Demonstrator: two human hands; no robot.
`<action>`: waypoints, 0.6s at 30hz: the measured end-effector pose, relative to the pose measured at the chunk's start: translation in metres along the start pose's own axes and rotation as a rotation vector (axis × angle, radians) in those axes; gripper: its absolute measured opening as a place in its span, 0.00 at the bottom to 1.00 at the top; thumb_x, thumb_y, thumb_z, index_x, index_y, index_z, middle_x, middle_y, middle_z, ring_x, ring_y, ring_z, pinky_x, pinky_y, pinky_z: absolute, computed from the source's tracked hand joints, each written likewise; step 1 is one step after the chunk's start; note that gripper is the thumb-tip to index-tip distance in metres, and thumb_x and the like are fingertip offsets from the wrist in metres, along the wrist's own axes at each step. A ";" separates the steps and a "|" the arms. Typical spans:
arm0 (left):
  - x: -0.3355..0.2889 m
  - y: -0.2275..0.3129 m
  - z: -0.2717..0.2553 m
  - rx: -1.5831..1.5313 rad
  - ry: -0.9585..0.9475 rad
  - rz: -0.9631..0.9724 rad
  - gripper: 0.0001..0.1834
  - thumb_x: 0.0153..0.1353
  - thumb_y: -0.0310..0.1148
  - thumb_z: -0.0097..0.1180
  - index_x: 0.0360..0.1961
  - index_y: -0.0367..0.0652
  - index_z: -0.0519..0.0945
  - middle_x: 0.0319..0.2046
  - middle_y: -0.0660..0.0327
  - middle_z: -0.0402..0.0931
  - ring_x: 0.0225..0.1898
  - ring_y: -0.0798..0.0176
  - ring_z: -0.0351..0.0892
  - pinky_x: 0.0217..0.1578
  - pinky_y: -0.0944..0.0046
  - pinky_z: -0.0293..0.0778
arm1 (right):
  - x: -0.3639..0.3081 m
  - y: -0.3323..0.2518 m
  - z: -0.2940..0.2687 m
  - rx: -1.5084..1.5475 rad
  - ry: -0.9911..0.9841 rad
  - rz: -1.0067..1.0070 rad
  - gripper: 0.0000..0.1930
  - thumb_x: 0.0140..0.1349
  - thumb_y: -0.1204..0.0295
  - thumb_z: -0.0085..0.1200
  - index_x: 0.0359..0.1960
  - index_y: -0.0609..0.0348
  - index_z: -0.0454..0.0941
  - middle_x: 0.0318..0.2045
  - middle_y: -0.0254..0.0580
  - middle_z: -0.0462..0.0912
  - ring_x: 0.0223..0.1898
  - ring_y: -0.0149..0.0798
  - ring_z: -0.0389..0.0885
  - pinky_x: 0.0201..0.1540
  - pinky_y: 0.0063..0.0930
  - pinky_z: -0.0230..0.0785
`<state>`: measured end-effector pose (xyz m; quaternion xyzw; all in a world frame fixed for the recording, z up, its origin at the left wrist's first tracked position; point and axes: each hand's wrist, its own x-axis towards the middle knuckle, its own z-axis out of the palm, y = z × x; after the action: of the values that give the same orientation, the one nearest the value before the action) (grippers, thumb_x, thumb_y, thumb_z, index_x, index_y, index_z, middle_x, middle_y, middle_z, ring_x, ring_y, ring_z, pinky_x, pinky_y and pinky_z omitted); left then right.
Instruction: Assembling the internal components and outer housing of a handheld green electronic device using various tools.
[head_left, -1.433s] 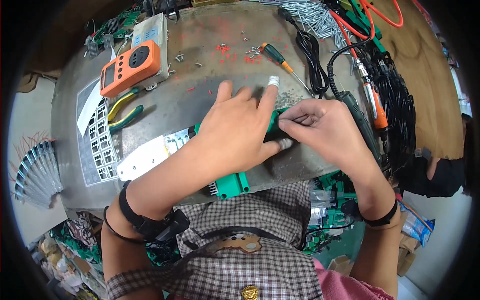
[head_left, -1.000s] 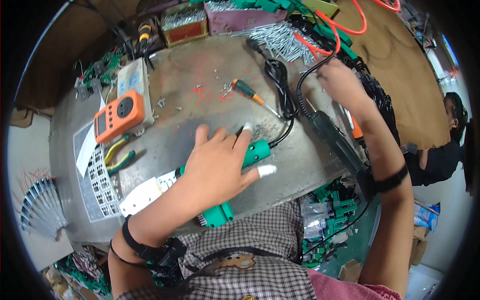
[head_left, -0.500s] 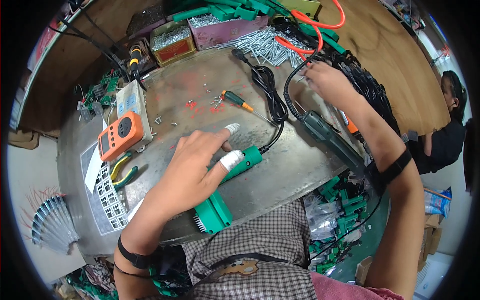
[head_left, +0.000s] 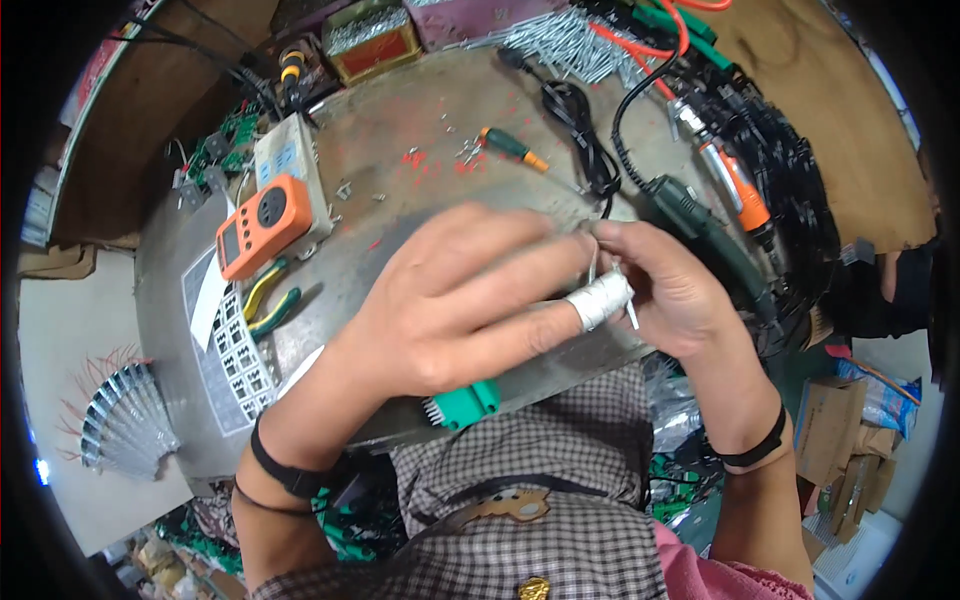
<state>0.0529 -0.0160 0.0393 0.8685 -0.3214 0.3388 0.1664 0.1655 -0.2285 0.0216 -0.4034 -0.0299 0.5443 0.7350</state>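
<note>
In front of my body, my left hand reaches across to meet my right hand. Thin silver screws show between the fingertips of both hands, which are pinched close together. White tape wraps a digit of the left hand, and the back of that hand is blurred. Beneath it lies a green handheld device with a row of white comb-like teeth; most of its body is hidden. A coiled black power cord lies beyond the hands.
A green-orange screwdriver, yellow-green pliers and an orange meter lie on the metal table. At right are a dark green corded tool and an orange power screwdriver. Long screws are heaped at the back.
My right hand has come back from the screw heap toward my body, with screws in it. The left hand has left the green device and moved right to join it. The view has shifted.
</note>
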 end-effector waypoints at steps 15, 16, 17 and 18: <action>-0.042 -0.025 -0.002 -0.884 -0.075 -1.102 0.16 0.70 0.24 0.54 0.57 0.35 0.76 0.38 0.60 0.81 0.37 0.72 0.79 0.40 0.71 0.76 | 0.012 0.106 0.035 -0.087 0.211 -0.384 0.09 0.70 0.77 0.56 0.48 0.67 0.78 0.42 0.45 0.86 0.46 0.34 0.85 0.52 0.27 0.80; -0.040 -0.025 -0.001 -0.891 -0.081 -1.097 0.16 0.70 0.24 0.54 0.57 0.35 0.76 0.38 0.60 0.81 0.37 0.72 0.79 0.40 0.71 0.76 | 0.015 0.109 0.039 -0.155 0.215 -0.487 0.09 0.70 0.77 0.56 0.48 0.67 0.78 0.43 0.46 0.86 0.46 0.34 0.86 0.52 0.28 0.80; -0.037 -0.023 0.000 -0.933 -0.029 -1.132 0.15 0.70 0.24 0.54 0.56 0.35 0.76 0.37 0.60 0.81 0.37 0.73 0.79 0.39 0.71 0.76 | 0.016 0.110 0.040 -0.225 0.218 -0.590 0.08 0.70 0.77 0.55 0.48 0.67 0.78 0.43 0.46 0.86 0.46 0.35 0.86 0.51 0.28 0.81; -0.037 -0.022 0.000 -0.976 0.024 -1.170 0.15 0.70 0.24 0.54 0.56 0.35 0.76 0.37 0.60 0.81 0.36 0.73 0.79 0.39 0.72 0.76 | 0.016 0.109 0.039 -0.244 0.218 -0.573 0.08 0.71 0.77 0.54 0.48 0.67 0.77 0.44 0.46 0.86 0.45 0.35 0.86 0.51 0.28 0.80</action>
<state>0.0471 0.0169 0.0119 0.7216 0.0798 0.0243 0.6873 0.0686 -0.1847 -0.0271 -0.5196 -0.1283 0.2615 0.8032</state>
